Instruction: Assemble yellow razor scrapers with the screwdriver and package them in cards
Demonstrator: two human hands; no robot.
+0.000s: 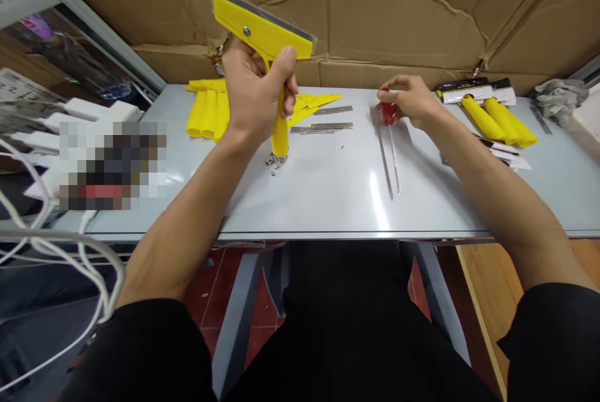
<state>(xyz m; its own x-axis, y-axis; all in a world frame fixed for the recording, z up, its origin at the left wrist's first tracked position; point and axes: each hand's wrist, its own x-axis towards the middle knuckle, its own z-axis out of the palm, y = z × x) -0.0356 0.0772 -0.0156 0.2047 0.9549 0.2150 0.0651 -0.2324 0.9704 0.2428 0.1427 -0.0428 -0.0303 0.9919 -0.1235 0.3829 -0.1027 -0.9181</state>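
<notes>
Yellow plastic T-shaped scraper (267, 30), 11 o'clk, L hand (257, 92) grips; R hand (413, 99), 1 o'clk, pinches red-handled metal screwdriver (387, 115); I reckon slack pinch cd drop it.

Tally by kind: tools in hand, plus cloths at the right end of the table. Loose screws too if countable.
Yellow scraper, in left hand: 1
Red screwdriver, in right hand: 1
Grey cloth: 1
Total: 3
Screws bunched, too small to count.

Bright light falls on the bench (323, 199), leaving white glare, while the floor (218, 296) beneath is dimmer. Wide-angle distortion stretches the edges; a pixelated patch (112, 167) obscures part at left.
</notes>
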